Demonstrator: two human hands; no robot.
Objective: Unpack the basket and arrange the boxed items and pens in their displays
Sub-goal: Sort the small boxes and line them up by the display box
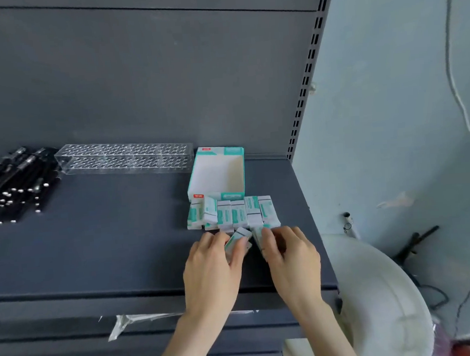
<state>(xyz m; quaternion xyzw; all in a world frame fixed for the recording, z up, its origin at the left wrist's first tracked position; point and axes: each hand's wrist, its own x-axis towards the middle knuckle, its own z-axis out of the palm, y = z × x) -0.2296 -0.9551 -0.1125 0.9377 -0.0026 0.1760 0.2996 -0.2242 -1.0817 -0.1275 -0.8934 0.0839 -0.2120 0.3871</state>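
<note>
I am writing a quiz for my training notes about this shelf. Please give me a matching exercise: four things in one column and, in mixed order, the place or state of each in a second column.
Things
1. black pens
2. clear pen rack
3. display carton
4. row of small boxes

Place or state
A. lined up side by side, right of centre
B. open on top, nothing seen inside
C. heaped at far left
D. every hole unfilled

Pairs: 1-C, 2-D, 3-B, 4-A

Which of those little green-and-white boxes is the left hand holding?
The slanted box pinched by the left hand, in front of the row of boxes; the right hand grips another box.
</note>
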